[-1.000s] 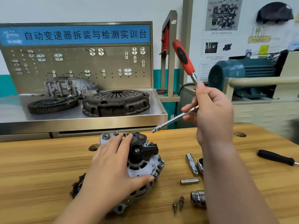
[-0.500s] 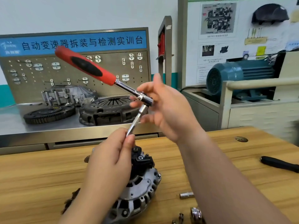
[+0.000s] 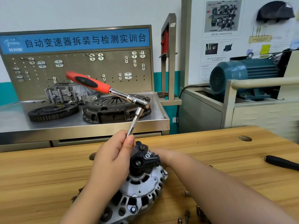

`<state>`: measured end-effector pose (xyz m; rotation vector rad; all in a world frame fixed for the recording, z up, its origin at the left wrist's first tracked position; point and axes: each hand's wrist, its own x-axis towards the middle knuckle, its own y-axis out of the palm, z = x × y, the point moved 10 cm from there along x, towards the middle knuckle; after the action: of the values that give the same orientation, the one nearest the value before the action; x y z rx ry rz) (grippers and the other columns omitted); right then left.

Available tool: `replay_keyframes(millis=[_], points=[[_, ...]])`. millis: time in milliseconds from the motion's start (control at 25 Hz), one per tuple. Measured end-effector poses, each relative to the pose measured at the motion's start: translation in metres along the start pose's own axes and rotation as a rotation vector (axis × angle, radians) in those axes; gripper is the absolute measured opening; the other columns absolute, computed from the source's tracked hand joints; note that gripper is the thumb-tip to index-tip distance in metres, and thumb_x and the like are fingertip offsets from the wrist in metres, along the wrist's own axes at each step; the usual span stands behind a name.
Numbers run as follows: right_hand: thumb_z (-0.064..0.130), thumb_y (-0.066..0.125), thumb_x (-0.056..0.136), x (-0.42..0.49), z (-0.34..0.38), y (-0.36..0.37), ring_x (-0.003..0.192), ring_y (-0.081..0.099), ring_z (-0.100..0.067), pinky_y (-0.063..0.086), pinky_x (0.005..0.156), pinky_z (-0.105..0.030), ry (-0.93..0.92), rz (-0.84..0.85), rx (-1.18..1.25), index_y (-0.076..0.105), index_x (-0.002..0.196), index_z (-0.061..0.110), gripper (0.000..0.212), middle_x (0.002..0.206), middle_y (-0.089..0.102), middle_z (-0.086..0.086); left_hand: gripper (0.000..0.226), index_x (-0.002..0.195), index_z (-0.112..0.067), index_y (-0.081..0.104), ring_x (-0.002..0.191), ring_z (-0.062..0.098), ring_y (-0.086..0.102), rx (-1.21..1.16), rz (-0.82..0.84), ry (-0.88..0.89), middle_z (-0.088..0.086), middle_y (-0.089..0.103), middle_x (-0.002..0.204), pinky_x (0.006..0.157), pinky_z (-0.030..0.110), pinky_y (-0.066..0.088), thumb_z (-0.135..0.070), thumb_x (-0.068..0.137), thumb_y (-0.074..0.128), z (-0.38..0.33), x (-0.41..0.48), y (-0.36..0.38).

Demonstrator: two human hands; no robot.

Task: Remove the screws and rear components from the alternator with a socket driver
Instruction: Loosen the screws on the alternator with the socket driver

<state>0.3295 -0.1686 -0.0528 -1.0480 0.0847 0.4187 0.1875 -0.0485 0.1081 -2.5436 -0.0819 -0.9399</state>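
I get a bright, even view, softly lit from above, with only faint shadows under the alternator (image 3: pixel 145 191) on the wooden table (image 3: pixel 40 172). The steel bench (image 3: pixel 16 120) throws back a pale sheen, and the socket driver (image 3: pixel 127 96) glints along its chrome. The right hand (image 3: pixel 168 156) is a smear of blur; the left hand (image 3: pixel 113 157) is sharp. My wide lens bows straight lines near the edges, and the wall posters (image 3: pixel 221 16) look washed out.
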Motion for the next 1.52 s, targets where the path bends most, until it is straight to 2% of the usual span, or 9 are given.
replay_keyframes(millis=[120,280,520,800,880,1000,1160,1360,1520], points=[[0.023,0.042,0.1,-0.011,-0.005,0.003,0.098,0.06,-0.024,0.048,0.097,-0.042,0.038,-0.02,-0.038,0.06,0.087,0.017,0.023,0.11,0.065,-0.009,0.031,0.069,-0.007,0.047,0.043,0.004,0.032,-0.062,0.0,-0.016,-0.011,0.037,0.045,0.044,0.017,0.027,-0.026,0.094,0.043,0.002,-0.001,0.0],[0.02,0.051,0.096,-0.035,-0.026,-0.008,0.081,0.061,-0.019,0.053,0.075,-0.032,0.066,-0.043,-0.255,0.062,0.103,0.013,0.015,0.096,0.066,-0.002,0.029,0.07,-0.007,0.048,0.04,0.002,0.035,-0.098,0.003,-0.038,-0.012,0.038,0.043,0.042,0.004,0.03,-0.02,0.095,0.042,0.004,-0.003,0.001],[0.026,0.056,0.094,-0.084,-0.075,-0.014,0.04,0.05,-0.009,0.039,0.041,-0.018,0.312,0.217,-0.153,0.066,0.08,0.015,0.02,0.05,0.061,0.005,0.032,0.067,-0.017,0.05,0.04,-0.001,0.039,-0.072,0.021,-0.062,-0.014,0.042,0.043,0.046,0.023,0.025,-0.018,0.098,0.041,0.009,-0.002,0.003],[0.021,0.054,0.093,-0.11,-0.073,-0.019,0.044,0.045,-0.01,0.034,0.042,-0.021,0.366,0.236,-0.151,0.066,0.091,0.012,0.015,0.062,0.062,-0.001,0.028,0.063,-0.026,0.045,0.043,0.005,0.037,0.036,0.042,0.02,-0.016,0.045,0.047,0.048,0.028,0.026,-0.038,0.086,0.035,0.001,-0.006,0.001],[0.021,0.051,0.097,-0.111,-0.051,-0.042,0.044,0.044,-0.01,0.034,0.042,-0.021,0.234,0.043,0.026,0.065,0.1,0.008,0.019,0.063,0.058,-0.002,0.027,0.064,-0.024,0.045,0.044,0.003,0.039,0.041,0.042,0.032,-0.019,0.048,0.048,0.049,0.029,0.027,-0.038,0.085,0.035,0.0,-0.006,-0.001],[0.019,0.047,0.098,-0.127,-0.005,-0.092,0.045,0.048,-0.012,0.038,0.04,-0.02,-0.042,-0.321,0.704,0.063,0.102,0.004,0.022,0.059,0.058,-0.003,0.029,0.065,-0.021,0.045,0.046,0.006,0.039,0.039,0.034,0.06,-0.015,0.048,0.049,0.049,0.028,0.027,-0.038,0.086,0.035,-0.005,-0.005,-0.003],[0.026,0.039,0.099,-0.153,0.049,-0.11,0.053,0.064,-0.018,0.048,0.043,-0.022,-0.237,-0.289,1.263,0.056,0.114,0.0,0.035,0.073,0.071,-0.014,0.028,0.069,-0.021,0.047,0.049,0.007,0.035,-0.132,-0.018,0.023,-0.012,0.042,0.053,0.052,0.029,0.028,-0.04,0.087,0.037,-0.005,-0.001,-0.02],[0.039,0.04,0.097,-0.181,0.112,-0.112,0.086,0.071,-0.029,0.059,0.073,-0.034,-0.307,-0.089,1.489,0.053,0.117,0.004,0.042,0.108,0.07,-0.022,0.022,0.07,-0.023,0.053,0.047,0.002,0.036,-0.171,0.139,0.07,-0.014,0.043,0.05,0.048,0.021,0.029,-0.036,0.086,0.043,-0.017,-0.002,-0.006],[0.021,0.045,0.098,-0.199,0.143,-0.118,0.066,0.071,-0.022,0.058,0.068,-0.034,-0.381,-0.176,1.282,0.049,0.112,0.01,0.018,0.077,0.072,-0.011,0.016,0.078,-0.026,0.064,0.052,0.001,0.044,-0.188,0.234,0.086,-0.013,0.049,0.053,0.053,0.02,0.037,-0.03,0.086,0.051,-0.03,0.002,0.015]])
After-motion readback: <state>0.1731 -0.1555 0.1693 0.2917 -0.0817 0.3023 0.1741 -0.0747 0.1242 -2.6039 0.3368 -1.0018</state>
